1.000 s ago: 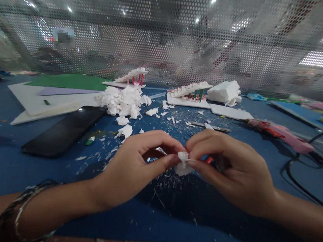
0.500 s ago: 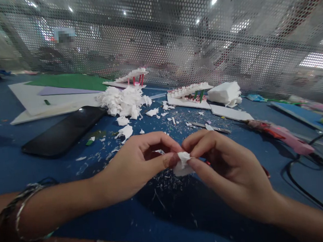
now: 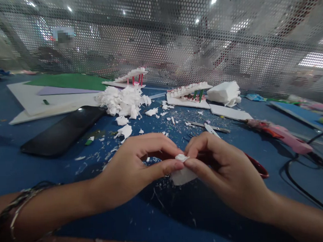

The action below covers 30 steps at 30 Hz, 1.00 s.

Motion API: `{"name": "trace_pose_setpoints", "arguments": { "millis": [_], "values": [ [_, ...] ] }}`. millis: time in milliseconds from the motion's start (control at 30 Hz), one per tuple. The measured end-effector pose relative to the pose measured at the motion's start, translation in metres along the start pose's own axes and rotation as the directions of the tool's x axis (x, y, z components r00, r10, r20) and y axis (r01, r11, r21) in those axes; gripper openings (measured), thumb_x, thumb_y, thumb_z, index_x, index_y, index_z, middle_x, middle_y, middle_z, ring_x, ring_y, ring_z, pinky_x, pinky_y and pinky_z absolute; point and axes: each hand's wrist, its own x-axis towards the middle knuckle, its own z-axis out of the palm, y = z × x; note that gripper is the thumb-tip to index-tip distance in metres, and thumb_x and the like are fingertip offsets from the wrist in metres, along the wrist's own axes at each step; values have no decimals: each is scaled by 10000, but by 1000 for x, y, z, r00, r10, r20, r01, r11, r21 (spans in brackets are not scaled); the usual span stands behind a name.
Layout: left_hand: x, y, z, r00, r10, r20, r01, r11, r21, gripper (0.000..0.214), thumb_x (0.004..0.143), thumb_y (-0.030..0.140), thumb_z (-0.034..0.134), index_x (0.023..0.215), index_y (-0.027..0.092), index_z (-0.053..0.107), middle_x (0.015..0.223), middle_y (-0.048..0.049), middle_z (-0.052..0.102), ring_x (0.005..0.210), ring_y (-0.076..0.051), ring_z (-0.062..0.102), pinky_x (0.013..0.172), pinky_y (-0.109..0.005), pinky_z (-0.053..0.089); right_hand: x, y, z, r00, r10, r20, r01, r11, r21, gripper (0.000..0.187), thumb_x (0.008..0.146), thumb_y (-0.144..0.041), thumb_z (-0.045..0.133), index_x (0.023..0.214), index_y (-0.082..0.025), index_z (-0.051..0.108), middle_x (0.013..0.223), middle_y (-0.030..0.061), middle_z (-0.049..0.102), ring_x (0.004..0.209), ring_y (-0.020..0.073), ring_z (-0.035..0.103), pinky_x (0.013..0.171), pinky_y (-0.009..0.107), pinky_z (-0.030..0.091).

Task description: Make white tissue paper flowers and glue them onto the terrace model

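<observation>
My left hand and my right hand meet low in the middle, above the blue table. Both pinch one small white tissue piece between thumbs and fingertips; its top is crumpled and its lower part hangs below my fingers. A bracelet circles my left wrist. Red-handled scissors lie partly hidden behind my right hand.
A black phone lies at the left. A heap of torn white tissue and scattered scraps sit behind my hands. Two white foam models on coloured pegs, a tissue stack, paper sheets, a pink glue gun and black cables stand before a perforated screen.
My fingers have drawn closer together on the tissue piece and shifted slightly lower. More of the piece hangs below my fingers. The scissors' red handle shows more behind my right hand.
</observation>
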Motion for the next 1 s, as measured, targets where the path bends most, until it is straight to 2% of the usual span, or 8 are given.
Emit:
{"name": "trace_pose_setpoints", "arguments": {
  "millis": [167, 267, 400, 467, 567, 667, 867, 1000],
  "values": [
    [2, -2, -4, 989, 139, 47, -146, 973, 181, 98, 754, 109, 582, 773, 177, 649, 747, 19, 665, 691, -88, 582, 626, -150, 428, 0, 2, -1, 1000, 6, 26, -7, 999, 45, 79, 812, -183, 503, 742, -177, 467, 648, -43, 515, 540, 28, 473, 467, 103, 387],
    [2, -3, -4, 981, 186, 61, -194, 961, 194, 105, 757, 98, 576, 801, 165, 644, 761, 22, 664, 700, -76, 576, 638, -132, 422, 1, 3, -1, 999, 43, 30, -46, 993, 113, 103, 804, -211, 526, 734, -177, 458, 661, -42, 504, 542, 26, 479, 472, 105, 396],
    [3, -3, -3, 999, 36, 28, -38, 994, 107, 79, 760, 123, 576, 749, 162, 643, 690, 48, 638, 616, -47, 559, 559, -88, 412, 1, 5, -3, 999, 44, -15, -42, 993, 113, 87, 811, -207, 515, 750, -185, 457, 654, -43, 490, 549, 34, 488, 478, 114, 408],
    [4, -3, -2, 997, -80, 3, 80, 996, 32, 80, 764, 140, 570, 731, 163, 639, 657, 58, 633, 586, -41, 553, 526, -74, 407, 2, 7, -4, 998, -18, -54, 22, 997, 70, 77, 795, -200, 535, 820, -194, 463, 693, -36, 505, 579, 46, 507, 499, 132, 423],
    [5, -3, -1, 981, -195, -6, 194, 979, -63, 89, 766, 149, 562, 717, 157, 636, 629, 62, 631, 572, -38, 551, 514, -67, 406, 3, 8, -7, 983, -174, -55, 171, 984, -53, 194, 743, -219, 609, 890, -206, 483, 765, -21, 551, 664, 75, 541, 582, 176, 448],
    [5, -3, -1, 972, -236, -11, 234, 966, -108, 97, 758, 139, 560, 692, 152, 630, 608, 64, 621, 555, -35, 541, 499, -65, 401, 3, 6, -8, 962, -273, 16, 272, 948, -165, 152, 736, -188, 619, 858, -192, 529, 774, -10, 594, 713, 84, 557, 644, 189, 452],
    [5, -4, -2, 973, -232, 16, 232, 965, -122, 90, 755, 165, 562, 707, 158, 638, 613, 59, 622, 568, -41, 536, 515, -73, 404, 5, 3, -6, 970, -241, -8, 229, 932, -280, 96, 748, -89, 577, 818, -153, 589, 735, -5, 627, 689, 63, 567, 635, 157, 453],
    [7, -6, -2, 951, -304, 59, 310, 930, -199, 109, 757, 166, 545, 693, 145, 631, 599, 46, 608, 579, -54, 545, 544, -97, 428, 6, 3, -8, 954, -301, 11, 285, 888, -361, 134, 743, -82, 589, 863, -136, 611, 771, 8, 636, 732, 69, 572, 677, 154, 451]
  ]
}}
